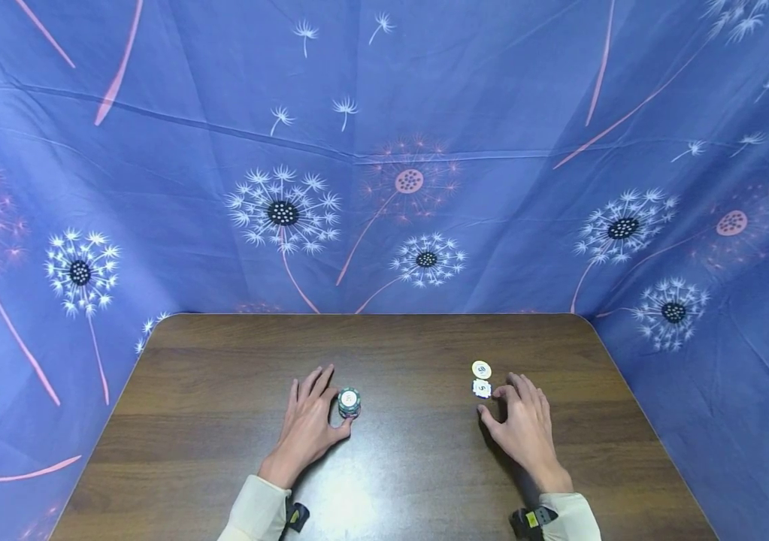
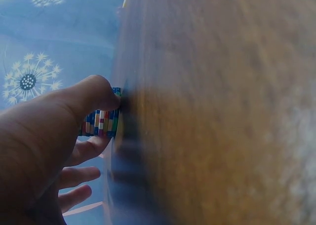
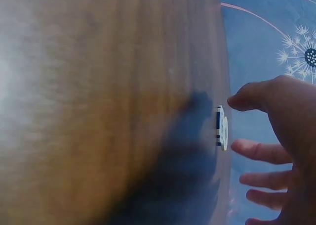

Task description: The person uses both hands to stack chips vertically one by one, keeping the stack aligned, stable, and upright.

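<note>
A stack of poker chips (image 1: 349, 400), with a green-edged one on top, stands left of the table's middle. My left hand (image 1: 310, 421) pinches it between thumb and index finger while the other fingers stretch forward. In the left wrist view, the stack (image 2: 101, 122) shows several edge colours, partly covered by the thumb. On the right lie a white-and-blue chip (image 1: 482, 388) and, just beyond it, a yellow-edged chip (image 1: 482, 370). My right hand (image 1: 526, 424) is beside them, thumb and fingers spread apart with nothing between them. The right wrist view shows both chips edge-on, the white-and-blue chip (image 3: 218, 126) nearer.
The brown wooden table (image 1: 411, 346) has rounded far corners. A blue cloth with dandelion prints (image 1: 384, 90) hangs behind it and along both sides. Light glares off the tabletop between the forearms. Each wrist wears a dark strap.
</note>
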Action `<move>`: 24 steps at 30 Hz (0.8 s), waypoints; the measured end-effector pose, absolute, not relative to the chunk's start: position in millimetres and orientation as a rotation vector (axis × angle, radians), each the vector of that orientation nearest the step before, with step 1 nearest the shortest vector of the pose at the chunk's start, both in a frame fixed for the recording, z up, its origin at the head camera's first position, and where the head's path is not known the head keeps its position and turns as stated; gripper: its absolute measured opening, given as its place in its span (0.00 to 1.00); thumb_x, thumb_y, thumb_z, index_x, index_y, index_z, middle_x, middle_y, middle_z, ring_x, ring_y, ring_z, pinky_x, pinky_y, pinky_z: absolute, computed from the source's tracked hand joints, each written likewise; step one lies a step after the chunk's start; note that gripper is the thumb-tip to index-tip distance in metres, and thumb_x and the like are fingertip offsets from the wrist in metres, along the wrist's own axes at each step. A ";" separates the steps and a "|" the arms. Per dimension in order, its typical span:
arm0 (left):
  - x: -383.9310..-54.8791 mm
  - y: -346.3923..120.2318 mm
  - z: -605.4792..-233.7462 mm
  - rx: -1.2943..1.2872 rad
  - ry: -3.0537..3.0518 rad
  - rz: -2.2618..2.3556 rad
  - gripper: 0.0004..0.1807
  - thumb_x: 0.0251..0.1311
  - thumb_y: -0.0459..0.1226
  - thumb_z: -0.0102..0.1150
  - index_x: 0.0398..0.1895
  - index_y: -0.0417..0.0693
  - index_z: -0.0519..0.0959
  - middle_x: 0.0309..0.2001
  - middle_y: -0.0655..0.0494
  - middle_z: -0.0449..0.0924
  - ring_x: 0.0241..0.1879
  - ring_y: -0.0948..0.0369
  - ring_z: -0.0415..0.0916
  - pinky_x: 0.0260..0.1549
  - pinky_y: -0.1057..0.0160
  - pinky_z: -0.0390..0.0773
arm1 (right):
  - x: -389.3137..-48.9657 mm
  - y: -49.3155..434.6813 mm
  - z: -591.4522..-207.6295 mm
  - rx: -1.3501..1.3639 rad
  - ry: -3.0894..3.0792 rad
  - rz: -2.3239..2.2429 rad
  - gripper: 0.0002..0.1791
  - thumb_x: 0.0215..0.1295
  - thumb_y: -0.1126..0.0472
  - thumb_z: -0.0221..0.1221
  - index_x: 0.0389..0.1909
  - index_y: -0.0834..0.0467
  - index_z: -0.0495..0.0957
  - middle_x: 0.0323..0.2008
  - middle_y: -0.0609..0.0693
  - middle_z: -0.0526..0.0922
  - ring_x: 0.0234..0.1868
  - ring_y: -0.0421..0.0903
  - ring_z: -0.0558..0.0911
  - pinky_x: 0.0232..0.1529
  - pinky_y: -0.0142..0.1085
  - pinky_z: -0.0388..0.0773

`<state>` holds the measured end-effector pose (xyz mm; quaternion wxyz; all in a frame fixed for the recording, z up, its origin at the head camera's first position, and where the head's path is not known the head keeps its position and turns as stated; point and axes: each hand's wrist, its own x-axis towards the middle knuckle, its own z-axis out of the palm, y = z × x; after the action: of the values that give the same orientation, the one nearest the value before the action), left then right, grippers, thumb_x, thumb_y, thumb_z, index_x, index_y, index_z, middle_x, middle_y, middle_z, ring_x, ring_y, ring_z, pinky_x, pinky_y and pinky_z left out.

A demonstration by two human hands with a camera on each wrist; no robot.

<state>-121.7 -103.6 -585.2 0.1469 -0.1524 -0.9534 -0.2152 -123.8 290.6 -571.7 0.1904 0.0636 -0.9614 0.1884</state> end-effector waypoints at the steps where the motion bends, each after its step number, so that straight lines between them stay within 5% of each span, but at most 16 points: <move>1: -121.8 -103.7 -585.4 -0.438 -2.745 -0.619 0.26 0.50 0.48 0.81 0.49 0.43 0.87 0.75 0.40 0.72 0.76 0.40 0.65 0.71 0.24 0.61 | -125.8 290.4 -570.8 0.169 -2.704 0.527 0.20 0.53 0.56 0.79 0.39 0.63 0.83 0.63 0.74 0.77 0.69 0.75 0.72 0.68 0.74 0.62; 24: -122.4 -104.6 -589.1 -0.442 -2.728 -0.577 0.27 0.49 0.50 0.82 0.48 0.44 0.88 0.74 0.41 0.74 0.75 0.40 0.67 0.69 0.24 0.63 | -151.1 282.8 -562.6 0.039 -2.821 0.509 0.25 0.53 0.51 0.77 0.41 0.66 0.83 0.66 0.74 0.73 0.73 0.73 0.66 0.71 0.75 0.56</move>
<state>-122.4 -104.6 -589.1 0.1584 -0.1546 -0.9541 -0.2019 -151.1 282.8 -562.6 0.1370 0.0134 -0.9748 0.1757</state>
